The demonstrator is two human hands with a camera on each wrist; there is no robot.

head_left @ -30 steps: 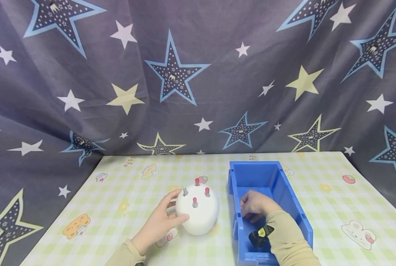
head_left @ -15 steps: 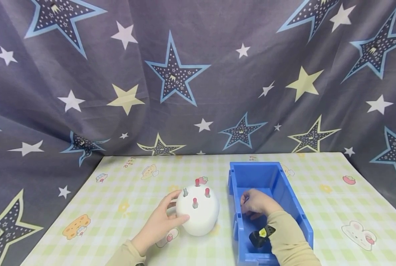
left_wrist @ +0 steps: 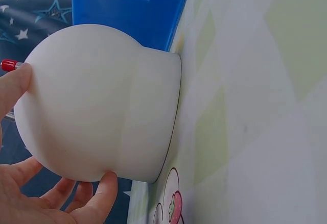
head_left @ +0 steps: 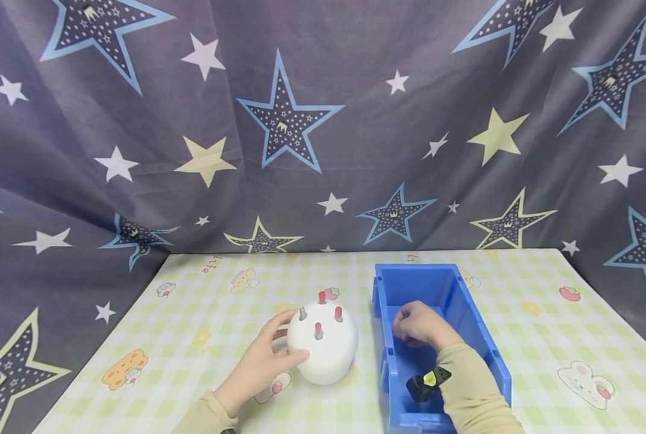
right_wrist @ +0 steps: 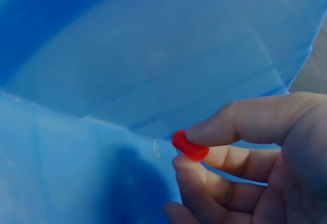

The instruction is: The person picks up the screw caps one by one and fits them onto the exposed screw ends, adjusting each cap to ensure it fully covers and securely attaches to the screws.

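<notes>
A white rounded dome [head_left: 325,355] with a narrower base stands on the table. Several short metal pegs rise from its top. Three carry red caps [head_left: 318,327]; the peg on the left [head_left: 302,313] is bare grey. My left hand [head_left: 266,358] holds the dome from its left side, thumb in front and fingers around the back. In the left wrist view, one fingertip lies beside a red-capped peg [left_wrist: 11,65]. Inside the blue bin, my right hand [head_left: 423,324] pinches a small red cap [right_wrist: 190,146] between thumb and fingers, seen in the right wrist view.
The blue plastic bin [head_left: 480,337] stands right of the dome, its raised walls around my right hand. A black wrist camera [head_left: 423,386] hangs from the right wrist inside it. A checked cloth [head_left: 155,325] covers the table; a star-patterned curtain [head_left: 355,199] hangs behind.
My right hand has lifted slightly within the bin, its fingers drawn closer together. The left hand and the dome have stayed in place.
</notes>
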